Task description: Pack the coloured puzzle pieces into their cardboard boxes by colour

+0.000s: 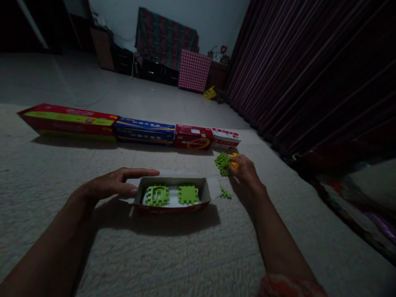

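Two green notched tiles (188, 194) were contained in the open carton (173, 209); green pieces (222, 163) and orange pieces (235, 156) were left outside on the mat (173, 264). The carton's end was touched by the spread left hand (116, 181) — whether anything was gripped by the right hand (244, 169), among those pieces, could not be told.

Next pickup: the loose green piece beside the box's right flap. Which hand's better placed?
Right hand, probably: it's nearby, at the green pieces. The left hand is at the left end of the open box, with the box between it and the loose green piece.
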Available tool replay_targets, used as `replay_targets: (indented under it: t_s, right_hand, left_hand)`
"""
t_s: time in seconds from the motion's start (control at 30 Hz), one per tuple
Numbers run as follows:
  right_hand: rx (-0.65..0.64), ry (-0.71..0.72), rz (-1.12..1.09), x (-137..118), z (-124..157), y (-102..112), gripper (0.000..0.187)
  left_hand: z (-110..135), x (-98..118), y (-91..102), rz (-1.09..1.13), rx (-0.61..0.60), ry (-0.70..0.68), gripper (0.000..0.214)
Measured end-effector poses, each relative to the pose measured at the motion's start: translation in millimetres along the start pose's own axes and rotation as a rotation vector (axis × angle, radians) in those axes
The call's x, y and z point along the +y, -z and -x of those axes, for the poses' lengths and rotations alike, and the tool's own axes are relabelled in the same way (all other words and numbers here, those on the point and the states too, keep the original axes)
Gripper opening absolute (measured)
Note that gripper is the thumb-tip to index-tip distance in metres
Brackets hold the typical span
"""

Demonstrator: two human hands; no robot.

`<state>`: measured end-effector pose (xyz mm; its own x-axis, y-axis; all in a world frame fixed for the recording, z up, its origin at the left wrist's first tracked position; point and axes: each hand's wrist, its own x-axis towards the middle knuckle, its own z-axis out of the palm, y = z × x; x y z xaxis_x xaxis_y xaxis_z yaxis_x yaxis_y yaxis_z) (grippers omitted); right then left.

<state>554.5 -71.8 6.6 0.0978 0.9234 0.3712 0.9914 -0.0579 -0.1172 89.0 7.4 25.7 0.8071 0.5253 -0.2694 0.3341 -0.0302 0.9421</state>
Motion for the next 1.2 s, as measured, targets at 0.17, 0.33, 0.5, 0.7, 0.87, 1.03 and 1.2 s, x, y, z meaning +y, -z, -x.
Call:
replay_targets:
  t_s: [0.17, 0.33, 0.5, 0.7, 0.87, 1.03, 1.2]
  right_hand:
    - [-0.011, 0.020, 0.063, -10, 4, -13, 0.032]
    - [0.032, -0.009, 0.063, -7, 3, -21, 0.024]
    - [0.027, 0.002, 0.074, -8, 5, -22, 0.020]
    - [0.079, 0.031, 0.110, -10, 2, 12, 0.016]
    - [0.133, 0.218, -0.132, -65, 1, 67, 0.012]
    - [-0.090, 0.395, -0.329, -145, 10, 87, 0.010]
    - [-0.325, 0.382, -0.133, -182, 21, 72, 0.010]
  left_hand:
    - [-1, -1, 0.9, -0.034, -0.005, -0.010, 0.086]
    - [0, -1, 1.9, -0.084, -0.017, 0.000, 0.086]
    - [0, 0, 3.2, -0.169, 0.025, -0.024, 0.082]
    - [1, 0, 2.0, -0.183, 0.039, -0.055, 0.078]
    - [1, 0, 0.7, -0.150, 0.041, -0.048, 0.079]
    - [1, 1, 0.4, -0.142, 0.046, -0.067, 0.079]
    - [1, 1, -0.1, -0.045, 0.035, -0.042, 0.078]
